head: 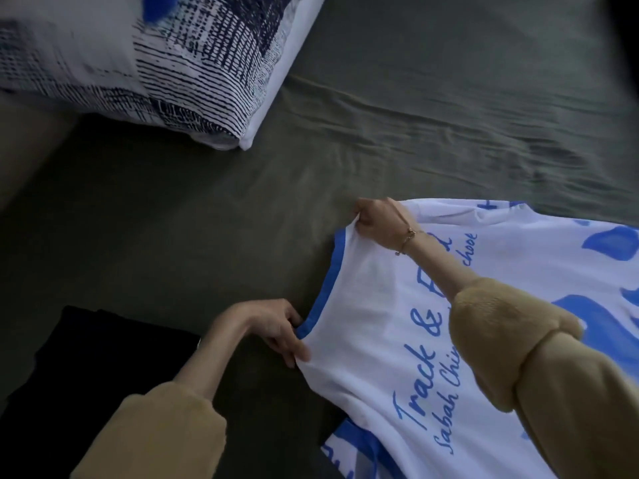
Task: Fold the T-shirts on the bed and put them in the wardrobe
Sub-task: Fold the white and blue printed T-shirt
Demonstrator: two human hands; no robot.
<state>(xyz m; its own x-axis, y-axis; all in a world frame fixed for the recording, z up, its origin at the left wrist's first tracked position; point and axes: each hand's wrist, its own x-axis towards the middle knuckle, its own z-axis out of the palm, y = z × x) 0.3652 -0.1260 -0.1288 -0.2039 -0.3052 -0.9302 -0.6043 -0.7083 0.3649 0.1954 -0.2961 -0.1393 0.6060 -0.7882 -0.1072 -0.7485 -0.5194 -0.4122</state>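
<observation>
We have the white T-shirt [380,305] spread on the bed [207,219], left hand [276,326] and right hand [375,219] pinching its shoulders by the collar — light, limp cloth, best held at those corners.

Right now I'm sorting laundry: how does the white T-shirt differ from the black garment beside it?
The white T-shirt is spread out, printed in blue, and pinched at its collar by both hands; the black garment is plain, looks folded, and is untouched. Both lie on the grey sheet.
</observation>
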